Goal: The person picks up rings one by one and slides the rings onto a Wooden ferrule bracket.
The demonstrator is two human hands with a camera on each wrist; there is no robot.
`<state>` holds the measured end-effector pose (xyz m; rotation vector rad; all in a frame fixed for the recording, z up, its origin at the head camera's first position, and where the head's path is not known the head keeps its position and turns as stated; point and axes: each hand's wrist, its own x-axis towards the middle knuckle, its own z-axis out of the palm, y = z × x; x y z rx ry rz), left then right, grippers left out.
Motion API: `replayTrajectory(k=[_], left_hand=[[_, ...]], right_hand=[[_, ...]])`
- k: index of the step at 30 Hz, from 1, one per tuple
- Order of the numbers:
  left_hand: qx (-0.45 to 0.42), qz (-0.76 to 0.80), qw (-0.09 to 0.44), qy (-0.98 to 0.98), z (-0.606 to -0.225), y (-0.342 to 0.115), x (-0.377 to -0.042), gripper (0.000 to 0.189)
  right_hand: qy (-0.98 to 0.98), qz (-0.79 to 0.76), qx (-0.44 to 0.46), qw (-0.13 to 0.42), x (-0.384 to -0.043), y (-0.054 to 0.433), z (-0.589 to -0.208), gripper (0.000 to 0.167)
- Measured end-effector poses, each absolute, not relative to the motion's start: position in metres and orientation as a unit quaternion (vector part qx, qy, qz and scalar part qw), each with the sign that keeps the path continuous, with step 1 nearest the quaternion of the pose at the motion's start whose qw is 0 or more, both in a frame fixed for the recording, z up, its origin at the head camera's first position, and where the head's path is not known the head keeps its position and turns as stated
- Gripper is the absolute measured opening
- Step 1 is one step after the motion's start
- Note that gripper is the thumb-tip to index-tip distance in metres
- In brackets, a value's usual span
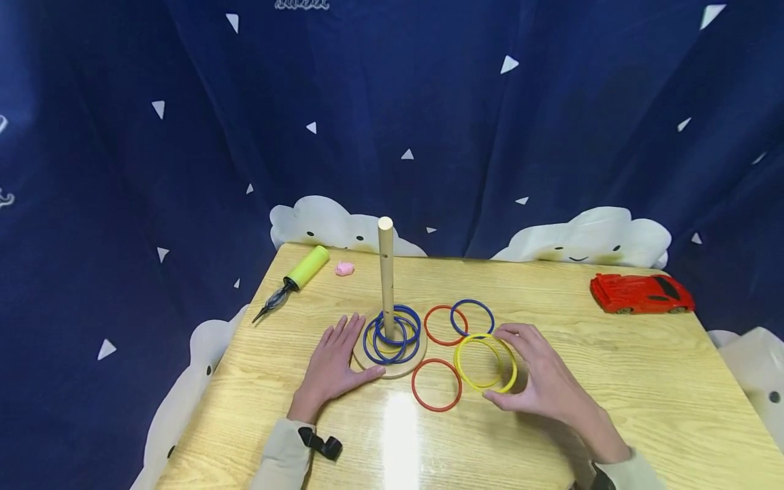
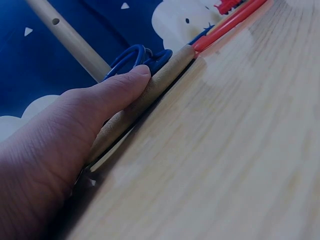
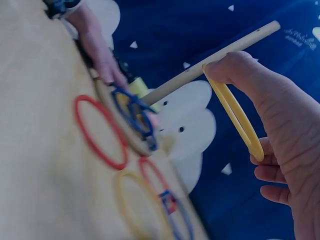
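Note:
A wooden post (image 1: pixel 386 279) stands on a round wooden base (image 1: pixel 398 372), with several blue rings (image 1: pixel 418 320) and some yellow lying around its foot. My left hand (image 1: pixel 333 364) rests at the base's left side, fingers straight, thumb (image 2: pixel 127 85) on the front rim. Between thumb and fingers, my right hand (image 1: pixel 545 378) pinches a yellow ring (image 3: pixel 256 151) by its edges, tilted and raised above the table. Below it lies another yellow ring (image 3: pixel 131 175). A red ring (image 1: pixel 437 410) lies before the base; to its right another red ring (image 1: pixel 427 328) overlaps a blue ring (image 1: pixel 492 318).
At the back left lie a yellow-green hand pump (image 1: pixel 309 267) and a small pink toy (image 1: pixel 345 269). A red toy car (image 1: pixel 643 294) stands at the back right. A dark blue curtain (image 1: pixel 441 122) hangs behind the wooden table (image 1: pixel 612 361).

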<state>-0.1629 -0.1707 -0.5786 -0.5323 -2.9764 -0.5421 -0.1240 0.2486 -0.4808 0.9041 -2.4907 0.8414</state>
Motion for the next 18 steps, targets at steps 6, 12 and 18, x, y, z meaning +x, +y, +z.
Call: replayTrajectory(k=[6, 12, 18], left_hand=[[-0.175, -0.177, 0.037, -0.968, -0.578, -0.171, -0.163, 0.118], [-0.177, -0.180, 0.043, -0.967, -0.580, -0.171, -0.164, 0.118], [-0.175, -0.177, 0.033, -0.968, -0.578, -0.172, -0.164, 0.118]], right_hand=[[-0.866, 0.303, 0.346, 0.194, -0.149, 0.241, -0.447, 0.094], [-0.863, 0.304, 0.358, 0.184, -0.168, 0.232, -0.417, 0.093], [-0.850, 0.316, 0.376, 0.192, -0.184, 0.223, -0.393, 0.092]])
